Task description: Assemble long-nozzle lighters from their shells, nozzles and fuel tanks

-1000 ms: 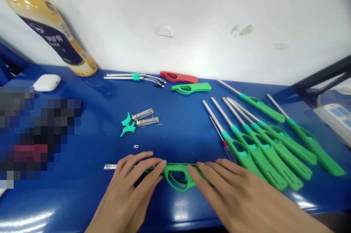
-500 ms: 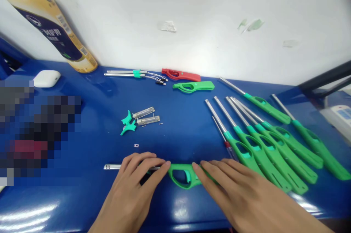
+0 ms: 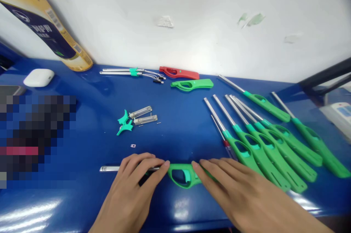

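Observation:
Both hands are on a green long-necked lighter lying sideways near the front of the table. My left hand (image 3: 135, 185) is closed over its metal barrel, the thumb meeting the front of the green handle. The slotted silver tip sticks out to the left. My right hand (image 3: 233, 185) covers the rear of the handle, fingers close together on it. Between the hands the lighter's green trigger guard (image 3: 179, 185) shows, with a turquoise trigger inside. Beyond them lie a tiny pale clip (image 3: 133, 146), two clear fuel tanks (image 3: 145, 119) and turquoise triggers (image 3: 125, 127).
Several green lighters (image 3: 270, 149) with metal barrels lie at right, beside a screwdriver (image 3: 226, 144). Along the wall are two wired metal barrels (image 3: 120, 73), a red shell (image 3: 179, 73) and a green shell (image 3: 192, 85). A yellow bottle (image 3: 55, 24) and white case (image 3: 39, 77) stand left.
The camera view has shifted slightly, so things at left sit a little farther left. Both hands stay on the lighter in almost the same pose.

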The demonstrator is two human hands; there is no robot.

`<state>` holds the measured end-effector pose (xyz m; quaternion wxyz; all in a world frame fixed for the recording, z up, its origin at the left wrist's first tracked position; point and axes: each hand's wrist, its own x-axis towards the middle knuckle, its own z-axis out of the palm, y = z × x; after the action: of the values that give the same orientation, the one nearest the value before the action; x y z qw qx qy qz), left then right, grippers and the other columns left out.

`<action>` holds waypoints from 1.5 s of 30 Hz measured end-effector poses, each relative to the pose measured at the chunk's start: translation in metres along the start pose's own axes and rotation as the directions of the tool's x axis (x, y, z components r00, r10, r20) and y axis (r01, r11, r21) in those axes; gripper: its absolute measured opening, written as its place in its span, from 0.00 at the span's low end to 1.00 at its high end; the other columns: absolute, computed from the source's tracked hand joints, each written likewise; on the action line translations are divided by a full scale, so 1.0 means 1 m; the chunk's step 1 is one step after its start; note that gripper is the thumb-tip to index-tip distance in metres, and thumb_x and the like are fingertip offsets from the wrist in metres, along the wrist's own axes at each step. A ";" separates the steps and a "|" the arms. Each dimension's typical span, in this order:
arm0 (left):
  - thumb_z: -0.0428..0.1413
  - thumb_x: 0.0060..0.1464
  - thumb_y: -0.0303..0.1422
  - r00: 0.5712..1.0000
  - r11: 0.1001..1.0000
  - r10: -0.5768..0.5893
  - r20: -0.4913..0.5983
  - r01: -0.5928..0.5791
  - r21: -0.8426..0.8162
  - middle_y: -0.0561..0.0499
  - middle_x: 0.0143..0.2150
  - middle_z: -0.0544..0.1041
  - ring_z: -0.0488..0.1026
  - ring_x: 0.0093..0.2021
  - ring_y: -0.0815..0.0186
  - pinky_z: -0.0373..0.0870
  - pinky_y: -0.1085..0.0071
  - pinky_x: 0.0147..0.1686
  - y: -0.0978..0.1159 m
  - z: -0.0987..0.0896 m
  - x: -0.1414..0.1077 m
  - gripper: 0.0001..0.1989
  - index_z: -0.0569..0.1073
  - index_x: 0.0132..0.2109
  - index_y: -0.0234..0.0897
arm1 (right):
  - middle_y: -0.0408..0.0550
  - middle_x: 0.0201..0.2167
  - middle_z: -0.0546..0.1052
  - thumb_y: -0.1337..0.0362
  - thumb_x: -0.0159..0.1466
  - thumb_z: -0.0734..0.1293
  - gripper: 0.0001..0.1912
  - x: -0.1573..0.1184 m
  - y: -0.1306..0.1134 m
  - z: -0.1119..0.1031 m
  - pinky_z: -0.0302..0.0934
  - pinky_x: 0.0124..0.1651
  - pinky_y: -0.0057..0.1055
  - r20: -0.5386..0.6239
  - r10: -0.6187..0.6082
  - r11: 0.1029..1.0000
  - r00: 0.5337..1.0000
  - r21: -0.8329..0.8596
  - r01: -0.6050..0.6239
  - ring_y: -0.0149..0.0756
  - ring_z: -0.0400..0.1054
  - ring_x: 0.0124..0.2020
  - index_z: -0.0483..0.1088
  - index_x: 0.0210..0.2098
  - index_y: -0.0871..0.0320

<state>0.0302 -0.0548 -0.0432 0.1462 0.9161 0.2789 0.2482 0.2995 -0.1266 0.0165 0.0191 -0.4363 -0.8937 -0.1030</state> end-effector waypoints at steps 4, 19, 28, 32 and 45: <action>0.49 0.65 0.12 0.999 1.000 -0.010 -0.035 0.010 -0.002 0.48 0.50 0.79 0.71 0.56 0.62 0.71 0.62 0.54 0.002 0.001 0.001 0.24 0.76 0.59 0.37 | 0.48 0.48 0.86 0.78 0.63 0.58 0.27 -0.001 0.002 0.000 0.75 0.47 0.36 0.017 0.005 1.000 1.000 0.003 -0.005 0.41 0.81 0.46 0.76 0.58 0.64; 0.51 0.64 0.12 1.000 0.993 -0.019 -0.007 0.020 0.116 0.47 0.49 0.79 0.74 0.52 0.61 0.70 0.60 0.55 0.002 0.005 -0.003 0.25 0.77 0.61 0.38 | 0.52 0.46 0.83 0.80 0.62 0.58 0.31 -0.011 -0.009 0.019 0.77 0.42 0.33 0.011 0.121 0.982 0.993 0.145 -0.122 0.41 0.79 0.47 0.72 0.62 0.65; 0.50 0.65 0.13 0.998 0.978 0.038 0.052 -0.048 0.205 0.45 0.49 0.79 0.74 0.53 0.58 0.69 0.55 0.57 -0.003 0.003 0.002 0.25 0.76 0.62 0.36 | 0.54 0.50 0.80 0.77 0.66 0.59 0.30 -0.016 -0.013 0.030 0.71 0.50 0.39 -0.019 0.178 0.971 0.984 0.165 -0.172 0.45 0.74 0.50 0.67 0.68 0.66; 0.50 0.66 0.16 0.997 0.970 0.072 0.001 -0.070 0.231 0.45 0.49 0.80 0.76 0.51 0.57 0.71 0.54 0.55 -0.007 0.007 0.004 0.21 0.77 0.59 0.37 | 0.54 0.48 0.80 0.75 0.67 0.60 0.26 -0.009 -0.014 0.030 0.68 0.51 0.41 -0.037 0.163 0.985 0.986 0.070 -0.160 0.46 0.74 0.48 0.70 0.64 0.66; 0.56 0.71 0.25 0.999 0.979 -0.013 -0.049 0.022 0.203 0.42 0.60 0.77 0.68 0.63 0.55 0.59 0.56 0.65 -0.002 -0.024 0.004 0.22 0.69 0.69 0.32 | 0.49 0.44 0.79 0.79 0.63 0.60 0.29 -0.022 -0.005 0.022 0.67 0.37 0.34 0.018 0.208 0.971 0.978 0.121 -0.208 0.38 0.76 0.36 0.68 0.62 0.59</action>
<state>0.0191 -0.0480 -0.0225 0.0474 0.9176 0.3143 0.2389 0.3098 -0.1423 -0.0085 0.0541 -0.5258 -0.8477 -0.0444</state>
